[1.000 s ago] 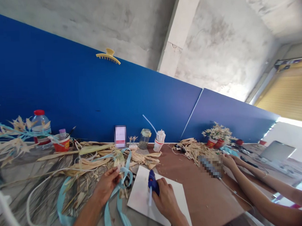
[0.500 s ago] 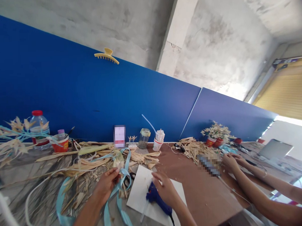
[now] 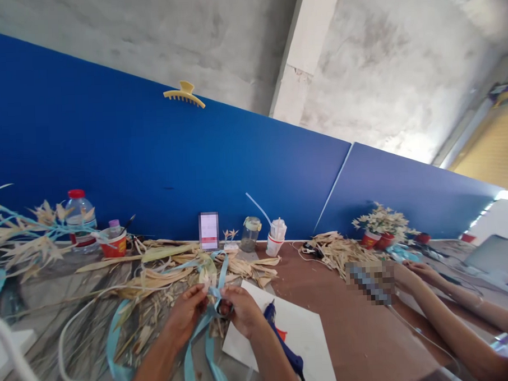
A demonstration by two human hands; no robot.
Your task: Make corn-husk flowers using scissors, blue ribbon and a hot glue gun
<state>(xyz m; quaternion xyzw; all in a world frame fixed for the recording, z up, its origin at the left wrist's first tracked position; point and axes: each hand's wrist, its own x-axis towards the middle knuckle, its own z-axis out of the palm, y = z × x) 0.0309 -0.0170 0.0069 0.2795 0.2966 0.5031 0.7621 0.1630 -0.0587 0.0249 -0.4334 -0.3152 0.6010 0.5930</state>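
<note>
My left hand (image 3: 187, 316) is closed in a pinch around a pale piece of corn husk (image 3: 207, 273), with light blue ribbon beside its fingertips. My right hand (image 3: 245, 313) meets it from the other side, fingers pinched on the light blue ribbon (image 3: 215, 293). Loose ribbon tails hang below the hands. A dark blue glue gun (image 3: 291, 355) lies on a white board (image 3: 313, 334), just right of my right wrist. Dark scissor handles seem to show behind the right fingertips, mostly covered.
Dried husks (image 3: 169, 273) cover the left side of the table. Along the blue partition stand a bottle (image 3: 80, 215), a red cup (image 3: 114, 245), a phone (image 3: 209, 232), a jar (image 3: 250, 235) and a white cup (image 3: 275, 245). Another person's arms (image 3: 436, 306) are at the right. A white cable (image 3: 62, 339) curves left.
My right hand has left the glue gun and moved left to the ribbon by my left hand. The glue gun now lies on the board. The view has shifted slightly.
</note>
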